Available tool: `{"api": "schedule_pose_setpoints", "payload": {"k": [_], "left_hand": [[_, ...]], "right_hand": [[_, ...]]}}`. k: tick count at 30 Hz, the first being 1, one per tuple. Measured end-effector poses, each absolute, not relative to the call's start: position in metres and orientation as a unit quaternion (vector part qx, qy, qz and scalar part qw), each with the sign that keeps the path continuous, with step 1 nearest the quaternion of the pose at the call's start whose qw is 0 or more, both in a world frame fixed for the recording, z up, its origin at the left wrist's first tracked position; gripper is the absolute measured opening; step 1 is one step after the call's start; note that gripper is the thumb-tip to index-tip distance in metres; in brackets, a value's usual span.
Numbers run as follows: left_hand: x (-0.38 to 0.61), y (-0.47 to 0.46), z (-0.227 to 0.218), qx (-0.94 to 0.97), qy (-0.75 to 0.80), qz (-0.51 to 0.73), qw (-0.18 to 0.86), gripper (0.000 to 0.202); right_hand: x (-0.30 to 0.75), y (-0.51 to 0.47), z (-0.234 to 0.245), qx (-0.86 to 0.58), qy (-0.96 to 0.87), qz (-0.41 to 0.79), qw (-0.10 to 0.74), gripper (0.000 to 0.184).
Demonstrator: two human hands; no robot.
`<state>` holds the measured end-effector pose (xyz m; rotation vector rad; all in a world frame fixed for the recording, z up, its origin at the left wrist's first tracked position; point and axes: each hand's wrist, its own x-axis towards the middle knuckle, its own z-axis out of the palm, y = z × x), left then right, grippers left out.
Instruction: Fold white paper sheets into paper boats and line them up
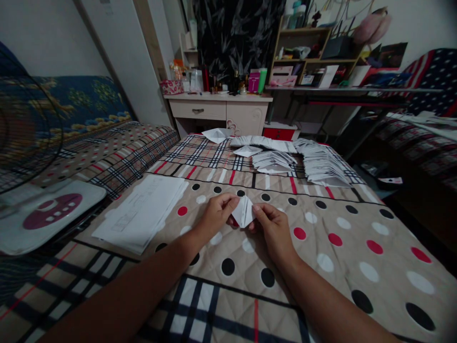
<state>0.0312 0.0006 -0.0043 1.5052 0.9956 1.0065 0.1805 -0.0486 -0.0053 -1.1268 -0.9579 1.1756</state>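
A small folded white paper (pixel 244 211) is held just above the dotted quilt (pixel 342 257). My left hand (pixel 216 214) pinches its left side with fingers closed. On the other side, my right hand (pixel 271 225) grips the paper's right edge between thumb and fingers. Both forearms reach in from the bottom of the view.
A stack of flat white sheets (pixel 143 212) lies left of my hands. Rows of folded white papers (pixel 321 164) are spread at the far end of the bed. A fan base (pixel 46 214) sits at the left. A dresser (pixel 217 109) and cluttered shelves (pixel 314 52) stand behind.
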Motion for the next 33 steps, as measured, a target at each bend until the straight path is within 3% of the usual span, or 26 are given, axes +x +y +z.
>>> {"api": "schedule_pose_setpoints", "payload": {"k": [8, 14, 20, 26, 33], "left_hand": [[0.03, 0.006, -0.006, 0.667, 0.393, 0.498, 0.391, 0.016], [0.029, 0.004, -0.005, 0.719, 0.369, 0.512, 0.29, 0.007], [0.031, 0.0, -0.003, 0.751, 0.339, 0.505, 0.256, 0.005], [0.03, -0.003, 0.002, 0.795, 0.323, 0.496, 0.135, 0.011], [0.032, -0.007, 0.003, 0.806, 0.287, 0.511, 0.086, 0.007]], "right_hand": [[0.185, -0.047, -0.005, -0.51, -0.459, 0.434, 0.584, 0.024], [0.187, -0.045, -0.004, -0.513, -0.555, 0.256, 0.603, 0.01], [0.189, -0.047, 0.002, -0.508, -0.624, 0.157, 0.572, 0.008], [0.188, -0.051, 0.002, -0.492, -0.663, 0.127, 0.549, 0.009], [0.188, -0.05, 0.003, -0.457, -0.708, 0.076, 0.533, 0.008]]}}
